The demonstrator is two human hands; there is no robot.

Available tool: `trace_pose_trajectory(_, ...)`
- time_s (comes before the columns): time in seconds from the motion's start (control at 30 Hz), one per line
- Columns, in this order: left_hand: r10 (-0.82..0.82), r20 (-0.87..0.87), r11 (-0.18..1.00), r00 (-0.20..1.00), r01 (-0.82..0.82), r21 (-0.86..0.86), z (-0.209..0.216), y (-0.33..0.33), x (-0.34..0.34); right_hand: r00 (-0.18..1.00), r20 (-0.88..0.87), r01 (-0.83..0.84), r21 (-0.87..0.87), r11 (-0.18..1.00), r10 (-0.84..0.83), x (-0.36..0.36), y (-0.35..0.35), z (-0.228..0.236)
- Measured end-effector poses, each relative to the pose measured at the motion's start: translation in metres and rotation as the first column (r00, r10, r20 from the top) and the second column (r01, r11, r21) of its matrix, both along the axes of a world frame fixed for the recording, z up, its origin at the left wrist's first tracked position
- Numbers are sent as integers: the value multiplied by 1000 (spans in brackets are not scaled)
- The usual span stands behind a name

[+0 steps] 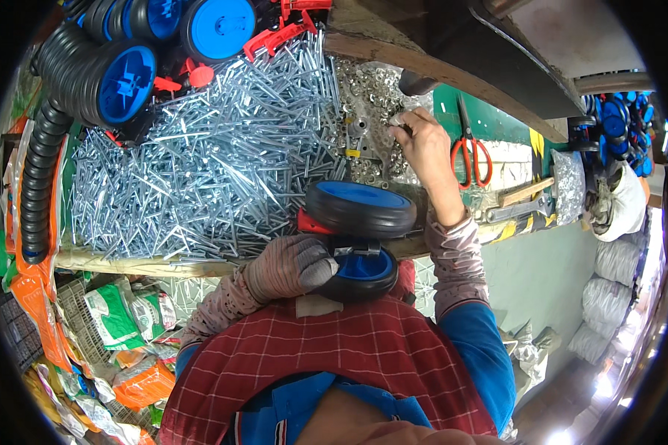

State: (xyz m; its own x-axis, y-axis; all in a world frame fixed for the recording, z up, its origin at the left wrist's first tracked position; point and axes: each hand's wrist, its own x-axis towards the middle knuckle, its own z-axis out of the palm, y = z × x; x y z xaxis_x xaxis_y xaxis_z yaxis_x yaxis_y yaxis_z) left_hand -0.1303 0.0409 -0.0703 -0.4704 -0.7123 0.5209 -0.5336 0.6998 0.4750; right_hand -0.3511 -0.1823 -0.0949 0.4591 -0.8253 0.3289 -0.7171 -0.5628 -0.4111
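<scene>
My left hand [292, 265], in a grey knitted glove, is closed on a twin-wheel caster at the table's near edge. The caster's upper wheel [361, 208] and lower wheel [364, 273] have black tyres and blue hubs, and a red bracket piece [314, 222] shows beside the upper one. My bare right hand [421, 144] is over a heap of small metal nuts [375, 96], its thumb and fingertips pinched together. Whatever is between them is too small to make out. Left of the nuts spreads a large pile of long silver bolts [200, 163].
Scissors with red handles [471, 159], a hammer with a wooden handle [525, 193] and a wrench [516, 211] lie at the right. Blue-hubbed wheels [126, 83] and red brackets [280, 35] stand behind the bolts. A dark metal machine part [527, 55] overhangs the back right.
</scene>
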Motion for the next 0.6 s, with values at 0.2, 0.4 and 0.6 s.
trace_pose_trajectory(0.2,-22,-42,1000,999,22,11,0,1,1,932,361,-47,161,986,-14,9,8,4)
trace_pose_trajectory(0.4,8,-13,1000,1000,-8,-2,-3,4,-1,916,375,-149,-16,989,145,25,16,-4)
trace_pose_trajectory(0.6,2,-18,1000,1000,-1,30,0,5,-2,918,362,-155,-43,987,160,21,17,0)
